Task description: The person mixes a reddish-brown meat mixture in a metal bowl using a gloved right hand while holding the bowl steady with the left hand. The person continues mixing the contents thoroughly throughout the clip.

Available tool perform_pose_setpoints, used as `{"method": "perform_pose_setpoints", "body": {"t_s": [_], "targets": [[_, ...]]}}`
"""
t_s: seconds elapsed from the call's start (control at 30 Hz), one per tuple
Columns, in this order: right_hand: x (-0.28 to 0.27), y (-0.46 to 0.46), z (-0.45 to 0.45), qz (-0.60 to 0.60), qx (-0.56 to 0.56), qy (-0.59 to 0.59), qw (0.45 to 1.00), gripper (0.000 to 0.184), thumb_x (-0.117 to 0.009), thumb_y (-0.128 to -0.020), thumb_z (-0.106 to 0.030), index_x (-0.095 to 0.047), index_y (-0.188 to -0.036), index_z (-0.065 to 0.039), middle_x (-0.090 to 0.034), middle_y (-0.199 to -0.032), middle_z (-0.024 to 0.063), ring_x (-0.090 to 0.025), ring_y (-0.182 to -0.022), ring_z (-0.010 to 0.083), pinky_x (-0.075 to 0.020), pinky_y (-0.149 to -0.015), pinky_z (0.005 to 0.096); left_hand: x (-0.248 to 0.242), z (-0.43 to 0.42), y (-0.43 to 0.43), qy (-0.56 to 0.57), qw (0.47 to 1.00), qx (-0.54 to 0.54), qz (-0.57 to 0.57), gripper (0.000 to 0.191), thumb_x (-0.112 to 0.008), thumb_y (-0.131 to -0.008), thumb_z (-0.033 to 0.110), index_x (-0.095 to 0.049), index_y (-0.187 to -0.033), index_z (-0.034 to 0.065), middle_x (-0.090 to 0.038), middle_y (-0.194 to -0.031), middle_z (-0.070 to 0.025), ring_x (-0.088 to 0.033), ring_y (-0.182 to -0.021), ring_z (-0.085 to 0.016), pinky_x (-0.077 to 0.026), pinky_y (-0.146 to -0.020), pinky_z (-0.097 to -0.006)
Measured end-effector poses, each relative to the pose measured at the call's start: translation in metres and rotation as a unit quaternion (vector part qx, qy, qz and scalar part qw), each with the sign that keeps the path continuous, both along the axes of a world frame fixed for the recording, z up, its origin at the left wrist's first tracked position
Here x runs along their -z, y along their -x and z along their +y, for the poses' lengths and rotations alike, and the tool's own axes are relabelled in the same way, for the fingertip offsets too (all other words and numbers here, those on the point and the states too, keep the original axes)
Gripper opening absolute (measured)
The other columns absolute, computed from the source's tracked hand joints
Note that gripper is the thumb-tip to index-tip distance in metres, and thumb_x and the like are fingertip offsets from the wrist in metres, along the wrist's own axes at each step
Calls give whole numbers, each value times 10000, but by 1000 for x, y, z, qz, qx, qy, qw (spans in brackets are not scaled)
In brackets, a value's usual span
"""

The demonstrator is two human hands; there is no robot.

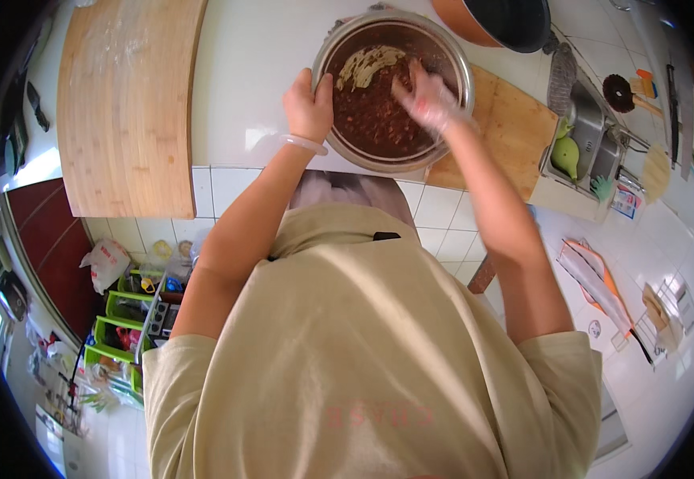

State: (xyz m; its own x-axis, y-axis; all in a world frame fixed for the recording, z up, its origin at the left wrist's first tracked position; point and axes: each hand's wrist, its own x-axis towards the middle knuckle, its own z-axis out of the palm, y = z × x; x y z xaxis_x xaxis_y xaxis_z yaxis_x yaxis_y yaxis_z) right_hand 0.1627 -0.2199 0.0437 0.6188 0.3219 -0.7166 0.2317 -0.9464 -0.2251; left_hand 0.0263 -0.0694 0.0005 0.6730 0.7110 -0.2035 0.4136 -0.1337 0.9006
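Note:
A large round metal bowl point(392, 165) stands at the counter's edge in front of me. Inside lies a dark reddish-brown chunky mixture point(377, 120), with a pale beige paste-like patch point(371, 64) on its far left part. My left hand point(310, 108), bare and with a pale bangle at the wrist, grips the bowl's left rim, thumb towards the inside. My right hand point(428, 99), in a clear plastic glove, is inside the bowl at its right side, blurred, with spread fingers touching the mixture; whether some of it is between the fingers cannot be told.
A large wooden board point(131, 108) lies to the left. Another wooden board point(503, 129) reaches under or beside the bowl at right. Beyond stands an orange pan point(464, 24) with a dark inside. A metal sink point(586, 120) with a green gourd-like vegetable point(565, 157) is farther right.

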Motion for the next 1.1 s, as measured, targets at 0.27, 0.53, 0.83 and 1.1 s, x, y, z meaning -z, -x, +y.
{"method": "perform_pose_setpoints", "body": {"t_s": [0.27,0.53,0.83,1.1], "targets": [[67,21,24,158,527,-405,730,609,-693,-805,-389,-524,-1140,90,-619,-1000,165,-601,-797,266,-515,-678,384,-1,2,0,-41,999,31,10,306,-608,-876,180,-427,-712,-5,-495,-609,-229,-404,-548,-379,-407,-534,-406],[5,48,42,-86,-281,-63,954,392,-594,-792,-239,-621,-1169,-139,-321,-1459,158,-186,-1397,387,-216,-1052,670,8,4,0,-33,999,26,-10,295,-616,-878,184,-454,-725,-10,-438,-565,-149,-344,-547,-187,-382,-514,-346],[30,-7,7,-254,-181,-234,921,274,-653,-788,-130,-651,-1056,-71,-564,-1189,186,-529,-1135,354,-461,-945,420,8,7,3,-31,998,52,-1,299,-614,-869,188,-445,-724,-13,-494,-618,-238,-400,-553,-391,-421,-540,-403],[-3,36,-24,-118,-490,-1,864,289,-553,-841,-83,-637,-1114,-129,-492,-1299,129,-497,-1192,330,-458,-982,397,-1,14,7,28,998,57,-3,267,-607,-875,208,-493,-767,-8,-536,-660,-244,-458,-594,-421,-432,-566,-409]]}}
